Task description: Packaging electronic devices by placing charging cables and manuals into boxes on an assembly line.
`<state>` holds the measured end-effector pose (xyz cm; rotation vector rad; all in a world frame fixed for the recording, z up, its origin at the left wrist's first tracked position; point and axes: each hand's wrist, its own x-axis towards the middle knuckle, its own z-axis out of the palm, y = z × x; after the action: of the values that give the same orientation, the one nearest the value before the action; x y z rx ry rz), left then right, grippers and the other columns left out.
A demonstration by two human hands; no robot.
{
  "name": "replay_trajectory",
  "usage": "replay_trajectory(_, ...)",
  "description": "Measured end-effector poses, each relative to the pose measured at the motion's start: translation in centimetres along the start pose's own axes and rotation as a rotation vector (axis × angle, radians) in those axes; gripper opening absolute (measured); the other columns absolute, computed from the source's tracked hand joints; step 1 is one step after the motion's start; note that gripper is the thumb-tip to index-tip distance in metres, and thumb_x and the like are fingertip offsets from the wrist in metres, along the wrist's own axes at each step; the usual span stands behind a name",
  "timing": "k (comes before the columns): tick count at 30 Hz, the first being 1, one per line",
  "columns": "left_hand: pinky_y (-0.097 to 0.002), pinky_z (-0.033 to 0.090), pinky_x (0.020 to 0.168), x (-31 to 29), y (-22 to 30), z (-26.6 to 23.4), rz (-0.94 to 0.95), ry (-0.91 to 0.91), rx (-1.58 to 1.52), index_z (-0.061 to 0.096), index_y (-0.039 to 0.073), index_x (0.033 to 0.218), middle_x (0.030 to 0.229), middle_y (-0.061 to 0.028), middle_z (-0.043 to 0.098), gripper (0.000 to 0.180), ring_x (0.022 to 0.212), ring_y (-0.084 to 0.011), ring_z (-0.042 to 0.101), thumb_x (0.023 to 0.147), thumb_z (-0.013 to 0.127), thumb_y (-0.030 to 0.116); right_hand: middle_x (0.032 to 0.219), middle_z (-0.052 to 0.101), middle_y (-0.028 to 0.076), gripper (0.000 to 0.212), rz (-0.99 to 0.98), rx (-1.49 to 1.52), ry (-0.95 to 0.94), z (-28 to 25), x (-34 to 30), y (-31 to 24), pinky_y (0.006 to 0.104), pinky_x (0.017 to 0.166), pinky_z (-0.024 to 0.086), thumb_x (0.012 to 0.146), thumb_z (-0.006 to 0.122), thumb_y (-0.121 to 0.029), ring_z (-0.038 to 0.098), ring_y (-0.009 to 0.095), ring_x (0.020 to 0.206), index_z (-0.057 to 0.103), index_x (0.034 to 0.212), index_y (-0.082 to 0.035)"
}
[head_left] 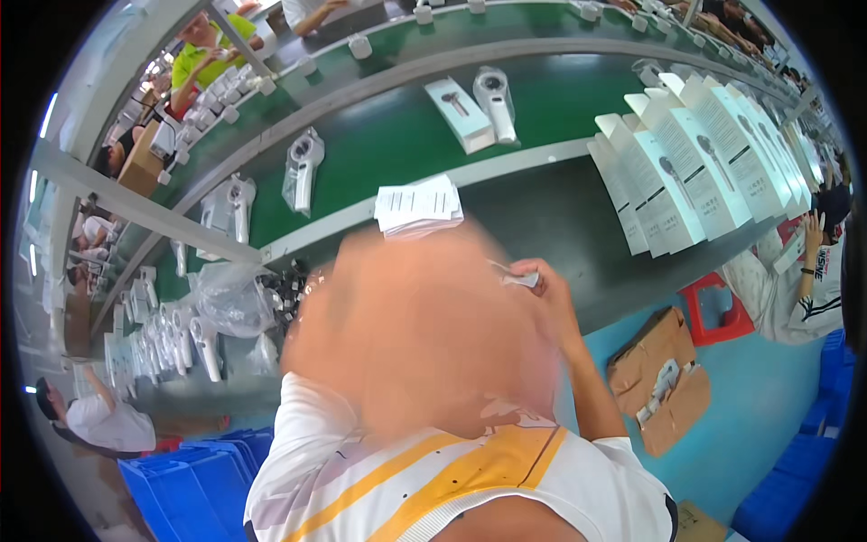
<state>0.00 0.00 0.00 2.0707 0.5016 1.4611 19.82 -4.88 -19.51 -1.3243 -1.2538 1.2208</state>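
My right hand [546, 280] is closed in a pinch on a small white paper piece [521, 279] at the bench's near edge. A large skin-coloured blur fills the middle of the view. My left sleeve [302, 406] leads up into it, and the fingers of my left hand cannot be made out. Just beyond the blur, a stack of white printed leaflets [420, 206] lies by the metal rail. Small dark parts [287, 291] sit left of the blur, beside clear plastic bags [230, 298].
White handheld devices in clear bags [304, 172] and a white box [461, 113] lie on the green conveyor [379, 135]. Several upright white boxes [686, 172] stand at right. A red stool [718, 307], a brown carton [664, 379] and blue crates [194, 479] are around me. Co-workers sit nearby.
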Motion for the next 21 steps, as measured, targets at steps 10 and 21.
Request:
replay_trajectory(10, -0.061, 0.037, 0.098, 4.8, -34.3, -0.8, -1.049, 0.019, 0.837, 0.043, -0.004, 0.134, 0.142, -0.0307, 0.034, 0.083, 0.12, -0.0495, 0.046, 0.076, 0.063, 0.051, 0.079, 0.065, 0.009, 0.009, -0.294, -0.359, 0.216, 2.6, -0.5, 0.2, 0.0289, 0.059, 0.045, 0.084, 0.065, -0.008, 0.058, 0.017, 0.064, 0.062, 0.091, -0.002)
replay_trajectory(21, -0.0421, 0.044, 0.095, 5.6, -23.9, -8.2, -0.513, -0.091, 0.82, 0.028, -0.007, 0.14, 0.125, -0.0227, 0.048, 0.087, 0.112, -0.0395, 0.052, 0.07, 0.068, 0.024, 0.095, 0.064, 0.003, 0.022, -0.222, -0.178, 0.36, -2.7, -1.0, 0.4, 0.0227, 0.067, 0.045, 0.084, 0.059, -0.002, 0.057, 0.009, 0.081, 0.063, 0.105, -0.002)
